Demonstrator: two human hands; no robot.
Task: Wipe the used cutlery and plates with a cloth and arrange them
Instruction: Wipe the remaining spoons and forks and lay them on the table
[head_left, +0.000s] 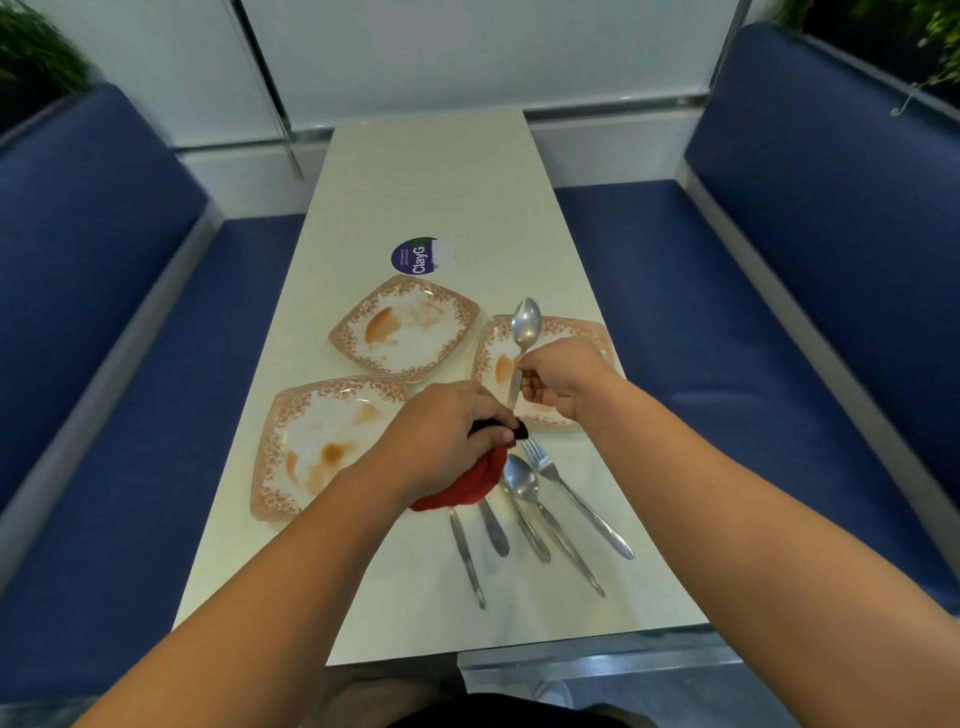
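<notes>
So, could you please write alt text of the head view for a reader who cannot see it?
The right hand holds a metal spoon upright while the left hand wipes its handle with a red cloth. On the pale table lie three stained square patterned plates and more metal cutlery.

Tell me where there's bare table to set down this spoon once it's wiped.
Free: the far table beyond the round sticker, and the near strip between the cutlery handles and the table's front edge. Crowded: the middle, with three stained plates and the red cloth.
</notes>
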